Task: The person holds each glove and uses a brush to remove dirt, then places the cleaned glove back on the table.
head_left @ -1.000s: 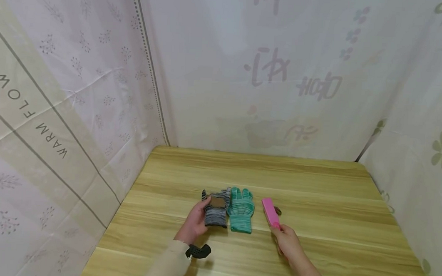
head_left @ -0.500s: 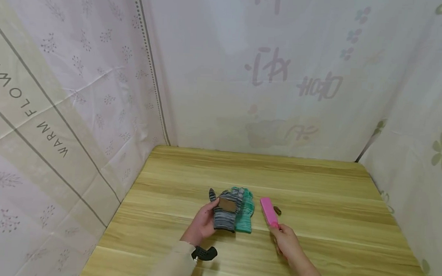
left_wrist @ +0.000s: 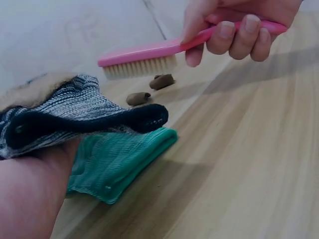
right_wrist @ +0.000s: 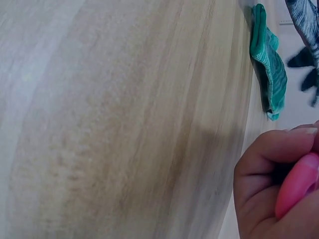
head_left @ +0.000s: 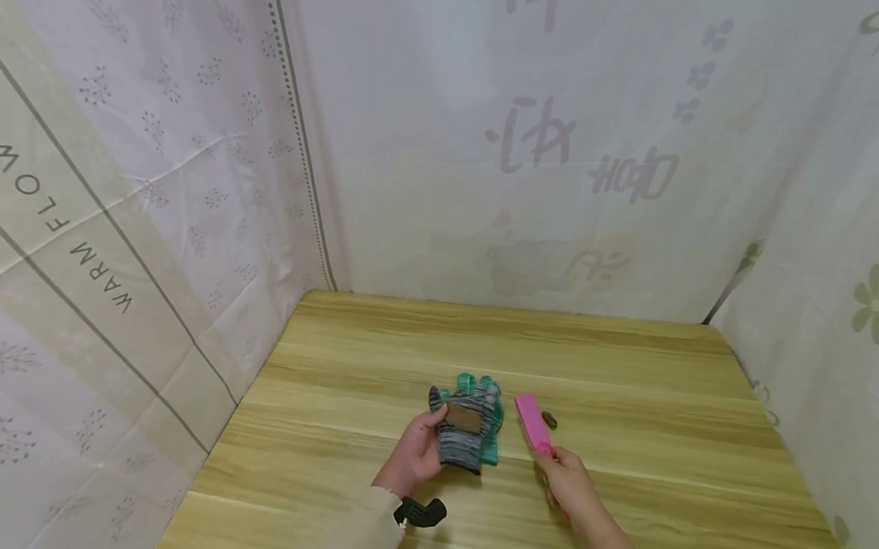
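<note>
My left hand [head_left: 417, 449] holds a grey-and-black knit glove [head_left: 462, 450] from its left side, thumb on top and the rest of the hand underneath. A brown patch [head_left: 464, 418] covers part of the glove's upper face. Beneath it on the table lies a green knit glove [left_wrist: 112, 159], partly covered in the head view. My right hand [head_left: 573, 485] grips the handle of a pink brush [head_left: 532, 420]. In the left wrist view the brush's pale bristles [left_wrist: 142, 67] point down, above the table and apart from the grey glove.
Two small brown lumps [left_wrist: 162, 81] lie on the wooden table [head_left: 628, 384] near the brush; in the head view they overlap beside its head. Printed curtains [head_left: 431, 141] close off the back and both sides of the table.
My left hand has carried the grey glove to the right and slightly nearer, so it now overlaps the green glove. The right hand and brush have barely moved.
</note>
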